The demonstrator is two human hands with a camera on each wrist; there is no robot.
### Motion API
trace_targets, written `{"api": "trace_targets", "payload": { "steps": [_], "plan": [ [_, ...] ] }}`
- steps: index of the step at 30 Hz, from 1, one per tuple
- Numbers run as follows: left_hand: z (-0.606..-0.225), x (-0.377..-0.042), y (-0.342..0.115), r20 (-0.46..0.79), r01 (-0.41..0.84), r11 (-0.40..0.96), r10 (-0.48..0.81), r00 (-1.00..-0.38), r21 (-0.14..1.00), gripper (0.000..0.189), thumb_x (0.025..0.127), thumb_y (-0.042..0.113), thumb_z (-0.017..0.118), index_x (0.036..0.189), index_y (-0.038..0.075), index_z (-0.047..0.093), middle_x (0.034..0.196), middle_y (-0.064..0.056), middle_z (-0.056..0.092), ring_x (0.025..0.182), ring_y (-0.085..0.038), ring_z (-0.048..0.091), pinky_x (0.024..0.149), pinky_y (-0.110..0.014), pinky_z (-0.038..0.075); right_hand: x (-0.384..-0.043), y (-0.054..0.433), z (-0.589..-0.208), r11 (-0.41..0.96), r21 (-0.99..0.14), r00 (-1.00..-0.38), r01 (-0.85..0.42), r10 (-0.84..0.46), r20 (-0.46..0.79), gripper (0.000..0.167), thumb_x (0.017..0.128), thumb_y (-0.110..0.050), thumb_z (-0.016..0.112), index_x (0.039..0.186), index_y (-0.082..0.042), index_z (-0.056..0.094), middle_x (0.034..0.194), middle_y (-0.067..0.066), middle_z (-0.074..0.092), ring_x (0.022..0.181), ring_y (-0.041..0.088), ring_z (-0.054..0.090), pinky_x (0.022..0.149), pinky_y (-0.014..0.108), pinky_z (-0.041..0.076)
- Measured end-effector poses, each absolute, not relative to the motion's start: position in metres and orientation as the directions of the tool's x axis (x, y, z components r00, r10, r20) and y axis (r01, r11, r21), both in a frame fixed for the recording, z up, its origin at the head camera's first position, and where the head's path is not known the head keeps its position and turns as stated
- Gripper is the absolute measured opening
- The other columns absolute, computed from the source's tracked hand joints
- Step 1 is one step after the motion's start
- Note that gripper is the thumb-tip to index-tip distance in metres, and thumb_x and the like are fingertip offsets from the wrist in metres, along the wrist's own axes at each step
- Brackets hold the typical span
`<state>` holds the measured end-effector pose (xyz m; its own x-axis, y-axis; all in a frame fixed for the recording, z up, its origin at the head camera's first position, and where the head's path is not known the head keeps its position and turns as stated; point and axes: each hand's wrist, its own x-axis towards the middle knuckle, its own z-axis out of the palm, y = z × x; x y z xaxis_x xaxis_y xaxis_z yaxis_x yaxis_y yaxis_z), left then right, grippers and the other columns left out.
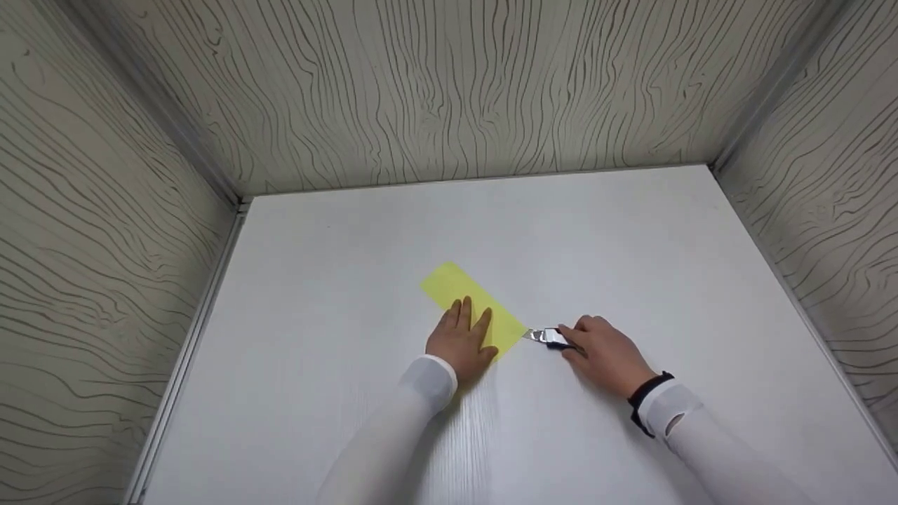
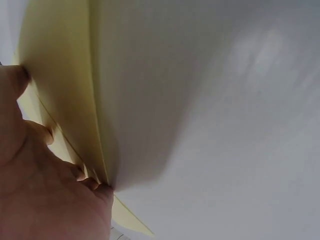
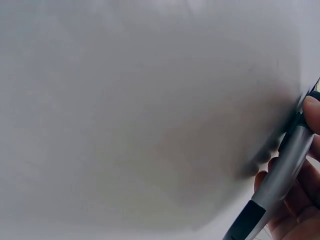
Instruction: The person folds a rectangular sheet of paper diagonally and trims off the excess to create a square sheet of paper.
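A strip of yellow paper [image 1: 450,282], which looks folded, lies slantwise on the white table [image 1: 337,280]. My left hand [image 1: 459,345] rests on it with spread, mostly straight fingers. Seen from the left wrist, one edge of the paper [image 2: 62,60] lifts off the surface beside that hand [image 2: 50,195]. My right hand [image 1: 609,354] grips a utility knife [image 1: 554,338], its blade out and its tip at the paper's right corner. In the right wrist view, fingers [image 3: 314,112] wrap the knife's grey and black handle [image 3: 285,170].
Wood-grain panels enclose the table at the back [image 1: 449,91], left [image 1: 84,280] and right [image 1: 842,175]. A metal rail [image 1: 189,337] runs along the table's left edge. The right wrist wears a black band [image 1: 649,393].
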<state>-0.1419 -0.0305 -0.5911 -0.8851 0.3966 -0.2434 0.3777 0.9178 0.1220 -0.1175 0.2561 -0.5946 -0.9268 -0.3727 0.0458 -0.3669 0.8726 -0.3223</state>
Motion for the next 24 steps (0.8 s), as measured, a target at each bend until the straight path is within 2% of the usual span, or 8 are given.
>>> {"api": "trace_targets", "payload": {
  "steps": [17, 24],
  "plan": [
    [-0.596, -0.145, -0.032, -0.235, 0.385, 0.914, 0.405, -0.884, 0.126, 0.072, 0.105, 0.058, 0.043, 0.165, 0.023, 0.024, 0.169, -0.018, 0.014, 0.156, -0.034, 0.013, 0.125, -0.042, 0.014, -0.119, 0.264, -0.597, 0.874, -0.336, -0.935, -0.351, -0.349, 0.070, 0.046, 0.092, -0.019, 0.078, 0.135, -0.005, 0.068, 0.098, 0.002, 0.060, 0.083, 0.016, 0.049, 0.069, 0.033, 0.047],
    [-0.596, -0.146, -0.034, -0.214, 0.389, 0.911, 0.410, -0.887, 0.136, 0.080, 0.102, 0.060, 0.048, 0.163, 0.012, 0.027, 0.169, -0.015, 0.018, 0.155, -0.032, 0.016, 0.124, -0.042, 0.016, -0.116, 0.267, -0.598, 0.870, -0.335, -0.931, -0.363, -0.353, 0.091, 0.047, 0.092, -0.020, 0.078, 0.135, -0.006, 0.068, 0.101, 0.002, 0.061, 0.087, 0.016, 0.051, 0.073, 0.034, 0.049]
  ]
}}
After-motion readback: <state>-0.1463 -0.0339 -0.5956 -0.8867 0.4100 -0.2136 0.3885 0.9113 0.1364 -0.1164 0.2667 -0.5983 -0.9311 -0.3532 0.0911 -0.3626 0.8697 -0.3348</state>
